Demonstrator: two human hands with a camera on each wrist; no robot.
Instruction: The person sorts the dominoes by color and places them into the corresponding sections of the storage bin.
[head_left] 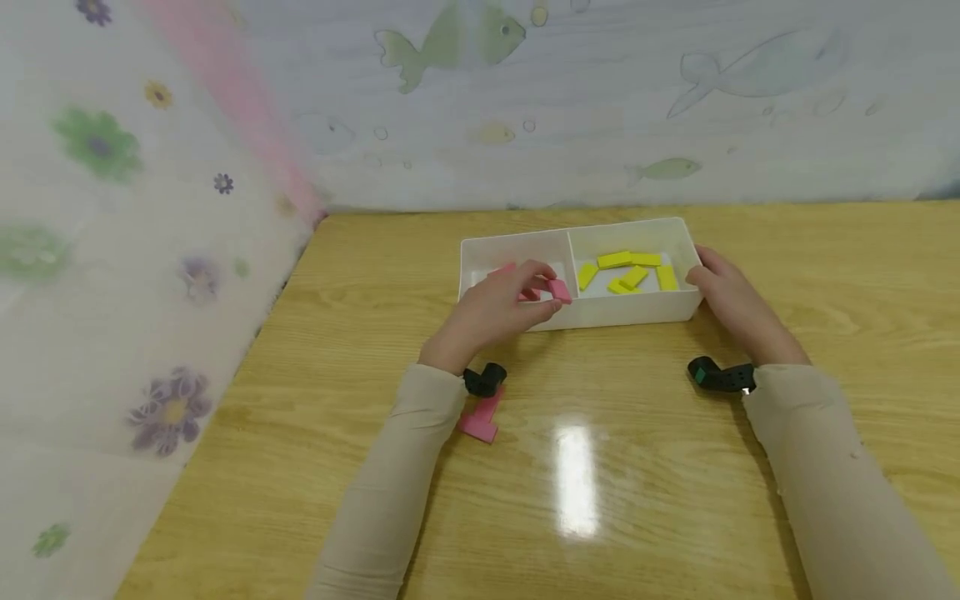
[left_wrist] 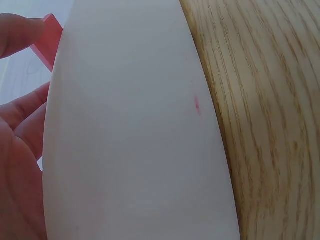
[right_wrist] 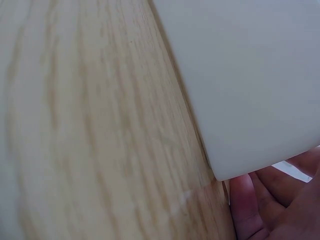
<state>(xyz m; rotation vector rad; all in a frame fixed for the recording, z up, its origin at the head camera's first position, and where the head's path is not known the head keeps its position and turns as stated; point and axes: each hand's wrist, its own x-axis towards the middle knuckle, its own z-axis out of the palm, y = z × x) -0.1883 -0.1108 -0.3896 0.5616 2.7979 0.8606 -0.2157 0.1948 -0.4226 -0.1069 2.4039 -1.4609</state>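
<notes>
We see our left hand [head_left: 498, 307] reaching over the near wall of the white tray [head_left: 600, 313], its fingertips pinching a pink block [head_left: 559, 289] above the tray's left compartment, where a few more pink blocks [head_left: 517, 283] lie partly hidden behind the fingers. In the left wrist view the pink block [left_wrist: 48, 45] shows beyond the tray's wall [left_wrist: 135, 125], with a fingertip against it. Our right hand [head_left: 731, 300] rests against the tray's right end, its fingers curled round the corner; the right wrist view shows fingers [right_wrist: 280, 200] just beside the white wall [right_wrist: 250, 75]. The right compartment holds several yellow blocks [head_left: 630, 271]. On the wooden tabletop [head_left: 637, 467], near our left wrist, two more pink pieces [head_left: 482, 419] lie touching each other, well apart from the tray.
</notes>
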